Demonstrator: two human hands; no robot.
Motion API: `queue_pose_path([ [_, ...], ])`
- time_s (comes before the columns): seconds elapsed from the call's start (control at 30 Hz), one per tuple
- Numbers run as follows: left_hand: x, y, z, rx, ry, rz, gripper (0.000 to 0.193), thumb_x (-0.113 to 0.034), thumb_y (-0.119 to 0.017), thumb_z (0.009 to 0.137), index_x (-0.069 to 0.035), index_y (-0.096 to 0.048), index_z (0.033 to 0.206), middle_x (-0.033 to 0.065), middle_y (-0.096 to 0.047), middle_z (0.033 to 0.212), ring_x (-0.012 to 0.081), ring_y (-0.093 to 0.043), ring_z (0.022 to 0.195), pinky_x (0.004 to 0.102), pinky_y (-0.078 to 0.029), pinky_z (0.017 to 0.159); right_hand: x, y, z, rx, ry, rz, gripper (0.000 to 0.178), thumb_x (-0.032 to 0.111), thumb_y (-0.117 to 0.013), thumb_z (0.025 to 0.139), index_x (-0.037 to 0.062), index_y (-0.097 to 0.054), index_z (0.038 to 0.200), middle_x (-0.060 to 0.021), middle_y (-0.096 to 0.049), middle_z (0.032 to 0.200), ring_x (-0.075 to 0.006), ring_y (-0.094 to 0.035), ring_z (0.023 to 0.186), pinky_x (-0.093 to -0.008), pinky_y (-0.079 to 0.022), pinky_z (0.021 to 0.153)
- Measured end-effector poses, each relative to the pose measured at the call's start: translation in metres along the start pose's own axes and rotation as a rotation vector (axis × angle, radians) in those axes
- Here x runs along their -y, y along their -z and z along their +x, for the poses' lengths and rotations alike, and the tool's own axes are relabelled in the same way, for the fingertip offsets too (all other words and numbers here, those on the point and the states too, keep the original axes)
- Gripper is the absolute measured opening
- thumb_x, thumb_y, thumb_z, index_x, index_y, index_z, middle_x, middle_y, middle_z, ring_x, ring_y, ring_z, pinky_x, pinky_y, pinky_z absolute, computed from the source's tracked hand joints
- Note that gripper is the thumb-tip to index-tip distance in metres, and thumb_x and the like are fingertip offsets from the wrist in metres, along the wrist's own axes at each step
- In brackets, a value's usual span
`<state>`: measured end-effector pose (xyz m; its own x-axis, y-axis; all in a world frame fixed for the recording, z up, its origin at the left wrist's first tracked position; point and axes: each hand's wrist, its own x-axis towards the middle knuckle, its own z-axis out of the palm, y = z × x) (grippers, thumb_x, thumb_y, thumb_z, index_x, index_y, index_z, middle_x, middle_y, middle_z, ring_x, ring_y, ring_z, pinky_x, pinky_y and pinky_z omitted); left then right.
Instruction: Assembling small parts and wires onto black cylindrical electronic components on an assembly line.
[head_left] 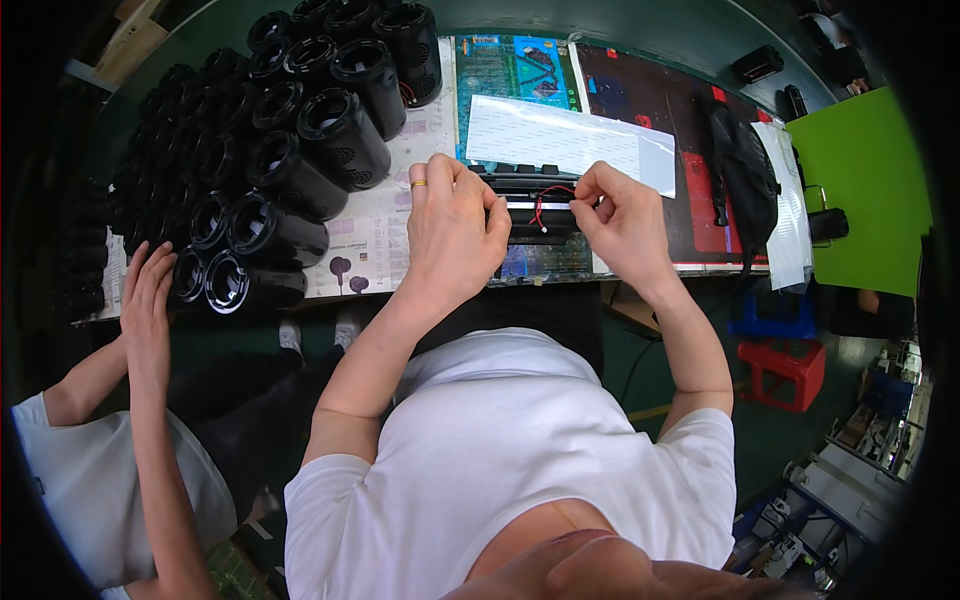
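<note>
A long black plastic housing [545,183] lies at the table's front edge between my hands. Across it runs a thin white strip [540,206], stretched from one hand's fingertips to the other's. My left hand [447,232] has its fingers curled in at the strip's left end, close over the housing. Thumb and forefinger of my right hand [622,222] pinch together at the right end. Thin red and black wires [541,213] with a small white plug loop over the housing beside my right fingertips. My fingers partly hide both ends of the strip.
Many black cylindrical housings [345,130] stand crowded at the left. White label sheets [560,137] lie just beyond my hands. A black bag [745,175] and a green panel [860,190] are at right. A co-worker's hand [147,290] touches the cylinders; a red stool [785,372] stands below.
</note>
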<state>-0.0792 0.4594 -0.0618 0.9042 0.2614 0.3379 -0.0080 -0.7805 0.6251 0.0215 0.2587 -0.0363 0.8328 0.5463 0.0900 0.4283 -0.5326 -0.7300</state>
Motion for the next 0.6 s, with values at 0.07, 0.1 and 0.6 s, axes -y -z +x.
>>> queue_pose_path([
  [0.07, -0.001, 0.001, -0.001, 0.013, -0.008, 0.047, 0.014, -0.009, -0.075, 0.087, 0.001, -0.065, 0.087, 0.0197, -0.052, 0.111, 0.0391, -0.05, 0.11, 0.0476, -0.047, 0.095, 0.002, -0.005, -0.01, -0.053, 0.044, -0.096, 0.011, 0.002, -0.074, 0.085, 0.0063, -0.067, 0.093, -0.0073, -0.071, 0.08, -0.0212, -0.066, 0.06, -0.0344, -0.052, 0.059],
  [0.1, -0.001, 0.001, 0.0, 0.013, -0.01, 0.045, 0.014, -0.009, -0.075, 0.087, 0.001, -0.065, 0.087, 0.0197, -0.052, 0.111, 0.0391, -0.05, 0.11, 0.0476, -0.047, 0.095, -0.001, -0.009, -0.016, -0.135, 0.139, -0.205, 0.014, 0.005, -0.076, 0.086, 0.0081, -0.068, 0.096, -0.0057, -0.072, 0.086, -0.0223, -0.066, 0.063, -0.0356, -0.053, 0.059],
  [0.6, 0.005, -0.015, -0.006, -0.122, -0.335, -0.009, 0.03, -0.011, -0.089, 0.073, -0.008, -0.073, 0.098, 0.0117, -0.055, 0.11, 0.0352, -0.052, 0.116, 0.0487, -0.046, 0.096, -0.011, -0.03, -0.021, -0.375, 0.54, -0.274, 0.024, 0.003, -0.082, 0.075, 0.0082, -0.076, 0.098, -0.0147, -0.064, 0.142, -0.0367, -0.059, 0.129, -0.0469, -0.044, 0.104],
])
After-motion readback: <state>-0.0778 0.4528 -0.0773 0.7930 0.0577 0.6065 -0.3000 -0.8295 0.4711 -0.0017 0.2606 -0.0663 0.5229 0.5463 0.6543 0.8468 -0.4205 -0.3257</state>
